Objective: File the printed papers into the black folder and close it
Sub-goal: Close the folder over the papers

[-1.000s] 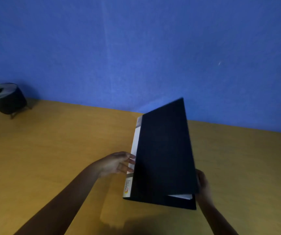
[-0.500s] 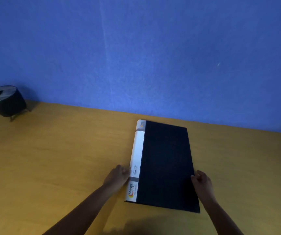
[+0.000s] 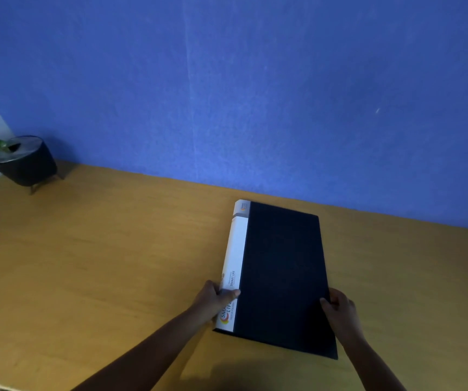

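Observation:
The black folder (image 3: 282,275) lies closed and flat on the wooden table (image 3: 100,263), its white labelled spine on the left. No printed papers show; the cover hides the inside. My left hand (image 3: 214,300) grips the spine near its lower end, thumb resting on top of the white strip. My right hand (image 3: 340,309) holds the folder's right edge near the lower corner, with the thumb on the cover.
A black pot (image 3: 25,162) on thin legs with a green plant stands at the table's far left corner. A blue wall (image 3: 255,94) runs along the back edge of the table, close behind the folder.
One second ago the front cover stood raised with paper edges showing. It came down flat, and both hands have since settled on the folder's two sides.

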`<state>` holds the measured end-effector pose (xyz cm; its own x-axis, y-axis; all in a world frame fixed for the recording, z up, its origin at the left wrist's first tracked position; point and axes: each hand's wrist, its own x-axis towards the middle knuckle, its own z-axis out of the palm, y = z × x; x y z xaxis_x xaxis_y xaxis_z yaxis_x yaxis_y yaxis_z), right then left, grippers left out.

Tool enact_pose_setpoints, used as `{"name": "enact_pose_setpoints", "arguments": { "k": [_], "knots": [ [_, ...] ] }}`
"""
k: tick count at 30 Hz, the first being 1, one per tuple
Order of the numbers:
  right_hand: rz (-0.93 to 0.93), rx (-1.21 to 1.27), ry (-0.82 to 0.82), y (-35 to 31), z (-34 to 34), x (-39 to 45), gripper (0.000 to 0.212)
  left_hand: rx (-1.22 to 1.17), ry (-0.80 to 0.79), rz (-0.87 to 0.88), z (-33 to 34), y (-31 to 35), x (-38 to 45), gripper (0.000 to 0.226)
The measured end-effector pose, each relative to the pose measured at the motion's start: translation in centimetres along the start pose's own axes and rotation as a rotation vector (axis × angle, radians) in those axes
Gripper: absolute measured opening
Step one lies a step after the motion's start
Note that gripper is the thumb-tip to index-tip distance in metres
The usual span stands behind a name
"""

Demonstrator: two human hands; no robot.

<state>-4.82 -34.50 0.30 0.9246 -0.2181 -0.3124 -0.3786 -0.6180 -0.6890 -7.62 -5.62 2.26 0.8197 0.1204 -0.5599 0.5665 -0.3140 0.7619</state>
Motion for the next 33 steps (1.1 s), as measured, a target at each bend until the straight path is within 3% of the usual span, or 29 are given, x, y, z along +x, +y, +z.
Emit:
{"name": "enact_pose_setpoints", "arguments": {
  "k": [4, 8, 13, 20, 33],
  "knots": [
    [0.019, 0.029, -0.001, -0.2, 0.1, 0.0, 0.039, -0.067, -0.021, 0.054, 0.5, 0.1, -0.4, 0.050],
    [0.076, 0.096, -0.004, -0.6, 0.2, -0.2, 0.036, -0.208, 0.068, 0.116, 0.6, 0.1, -0.7, 0.044],
    [0.149, 0.220, -0.029, -1.4, 1.1, -1.0, 0.045, -0.294, 0.075, 0.134, 0.1, -0.5, -0.9, 0.038],
    [0.054, 0.260, -0.056, -3.8, 2.8, -1.9, 0.034, -0.285, 0.104, 0.151, -2.8, -2.1, -0.6, 0.038],
    [-0.052, 0.379, -0.036, -12.0, 11.8, -4.8, 0.037, -0.317, 0.230, 0.132, -13.8, -6.4, 0.2, 0.032]
  ]
}}
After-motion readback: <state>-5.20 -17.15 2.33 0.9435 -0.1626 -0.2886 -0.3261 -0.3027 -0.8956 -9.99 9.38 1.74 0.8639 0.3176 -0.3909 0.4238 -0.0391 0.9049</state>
